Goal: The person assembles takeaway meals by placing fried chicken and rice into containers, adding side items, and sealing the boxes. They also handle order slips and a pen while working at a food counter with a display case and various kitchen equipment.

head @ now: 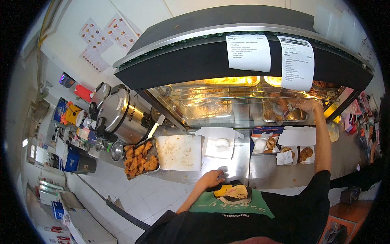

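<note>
My right hand (308,106) reaches into the lit food warmer and grips what looks like tongs (287,112), their tips at the fried chicken (275,102) in a metal tray (285,121). My left hand (212,178) rests at the front edge of the steel counter, fingers spread, holding nothing. Before me stand an open white box with a wrapped white bundle (222,143), a box with white rice (259,144) and chicken pieces (270,144), and small paper boxes, one with a fried piece (306,153).
A white cutting board (179,152) with crumbs lies left of the boxes, beside a tray of fried chicken (138,161). A knife (156,126) lies near a large steel cooker (122,113). Printed slips (248,52) hang from the warmer's front. A steel bowl (117,151) sits farther left.
</note>
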`<state>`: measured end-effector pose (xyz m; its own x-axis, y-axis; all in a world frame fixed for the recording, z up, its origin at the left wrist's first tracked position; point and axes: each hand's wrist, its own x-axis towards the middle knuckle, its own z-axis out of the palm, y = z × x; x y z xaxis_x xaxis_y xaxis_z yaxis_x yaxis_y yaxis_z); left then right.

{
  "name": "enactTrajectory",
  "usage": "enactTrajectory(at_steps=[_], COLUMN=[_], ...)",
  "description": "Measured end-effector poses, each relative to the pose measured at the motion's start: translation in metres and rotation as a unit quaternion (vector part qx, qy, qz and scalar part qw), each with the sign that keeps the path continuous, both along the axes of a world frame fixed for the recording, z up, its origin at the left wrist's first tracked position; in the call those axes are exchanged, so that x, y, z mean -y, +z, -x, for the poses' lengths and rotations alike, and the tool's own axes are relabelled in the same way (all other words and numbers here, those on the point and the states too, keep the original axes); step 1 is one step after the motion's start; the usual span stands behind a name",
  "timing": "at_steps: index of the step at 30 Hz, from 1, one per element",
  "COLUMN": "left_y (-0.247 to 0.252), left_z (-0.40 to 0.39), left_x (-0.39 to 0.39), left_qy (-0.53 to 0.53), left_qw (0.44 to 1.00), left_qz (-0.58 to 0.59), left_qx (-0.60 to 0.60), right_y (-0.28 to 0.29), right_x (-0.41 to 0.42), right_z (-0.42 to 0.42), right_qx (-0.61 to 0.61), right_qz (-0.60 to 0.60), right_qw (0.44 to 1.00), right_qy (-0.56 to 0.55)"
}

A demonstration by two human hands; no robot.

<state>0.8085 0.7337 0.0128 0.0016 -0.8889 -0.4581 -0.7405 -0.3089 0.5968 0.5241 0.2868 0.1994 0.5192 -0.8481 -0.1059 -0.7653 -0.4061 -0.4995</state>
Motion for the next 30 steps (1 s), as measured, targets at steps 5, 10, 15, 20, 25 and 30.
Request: enactTrajectory(at_steps=[5,10,15,20,25,30], left_y=[-0.001,-0.001,0.003,-0.007,0.016,0.009], left_z=[0.0,0.001,0.003,0.001,0.011,0.008], left_x=[0.004,0.008,0.005,-0.002,0.01,0.01], left_qy=[-0.007,-0.013,0.001,0.015,0.028,0.018], left_qw=[1.0,1.0,0.999,1.0,0.999,0.999], left_qz=[-0.022,-0.016,-0.043,-0.021,-0.027,-0.049], left_qx=[0.006,-0.006,0.013,0.013,-0.015,-0.001], right_y=[-0.005,-0.007,-0.006,-0.007,-0.032,-0.055], right_x=[-0.002,-0.003,-0.004,-0.008,0.016,0.039], right_z=[-0.011,-0.018,-0.012,-0.02,-0.025,-0.021], right_qx=[0.013,0.018,0.017,-0.061,-0.069,-0.041], right_qz=[-0.004,-0.008,-0.013,0.168,0.163,0.153], right_qw=[1.0,1.0,1.0,0.981,0.979,0.979], right_qy=[0.006,0.008,0.005,-0.073,-0.106,-0.127])
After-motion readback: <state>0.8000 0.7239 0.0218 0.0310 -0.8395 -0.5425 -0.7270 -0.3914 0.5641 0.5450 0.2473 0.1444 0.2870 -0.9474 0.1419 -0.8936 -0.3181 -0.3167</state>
